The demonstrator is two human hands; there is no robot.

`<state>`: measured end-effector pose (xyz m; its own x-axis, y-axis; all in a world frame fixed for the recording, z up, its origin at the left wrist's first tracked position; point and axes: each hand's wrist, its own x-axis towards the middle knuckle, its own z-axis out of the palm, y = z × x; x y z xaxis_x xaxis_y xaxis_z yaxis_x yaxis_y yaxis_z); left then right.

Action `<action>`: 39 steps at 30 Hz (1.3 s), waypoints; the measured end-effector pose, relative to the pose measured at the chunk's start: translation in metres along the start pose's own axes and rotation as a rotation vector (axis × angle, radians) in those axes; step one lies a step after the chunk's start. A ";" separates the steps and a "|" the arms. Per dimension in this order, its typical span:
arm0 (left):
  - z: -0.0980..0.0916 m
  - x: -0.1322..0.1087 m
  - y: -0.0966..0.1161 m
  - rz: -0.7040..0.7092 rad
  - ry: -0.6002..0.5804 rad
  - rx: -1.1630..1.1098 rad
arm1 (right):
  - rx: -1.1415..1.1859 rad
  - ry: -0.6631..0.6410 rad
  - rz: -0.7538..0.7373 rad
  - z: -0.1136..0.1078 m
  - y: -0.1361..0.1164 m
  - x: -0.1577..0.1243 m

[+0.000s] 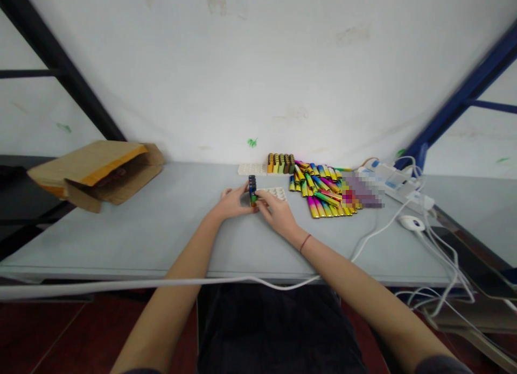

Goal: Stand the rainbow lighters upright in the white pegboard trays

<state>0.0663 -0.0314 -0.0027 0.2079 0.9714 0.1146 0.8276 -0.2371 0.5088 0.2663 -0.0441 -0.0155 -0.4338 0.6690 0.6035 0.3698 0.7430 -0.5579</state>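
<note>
My left hand (233,203) and my right hand (277,212) meet at the middle of the grey table (161,228). Together they grip a small upright bundle of rainbow-coloured lighters (252,190), fingers closed around its lower part. A white plastic tray (275,192) with round slots lies just behind my right hand. To the right sprawls a heap of several rainbow-coloured lighters (323,190). A short upright row of lighters (280,163) stands by the wall, beside another white tray (251,169).
An open cardboard box (97,172) lies on its side at the table's left end. White power strips (390,180), a small white device (411,222) and several white cables (444,255) crowd the right side. One cable runs along the front edge.
</note>
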 end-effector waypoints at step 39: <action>0.002 -0.050 0.060 0.112 0.496 -0.408 | -0.495 -0.495 -0.459 -0.052 -0.081 -0.109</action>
<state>0.1065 -0.0937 0.0200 -0.0647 0.8539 0.5164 0.5303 -0.4089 0.7427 0.3263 -0.1760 -0.0065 -0.8976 0.2978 0.3249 0.3359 0.9395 0.0668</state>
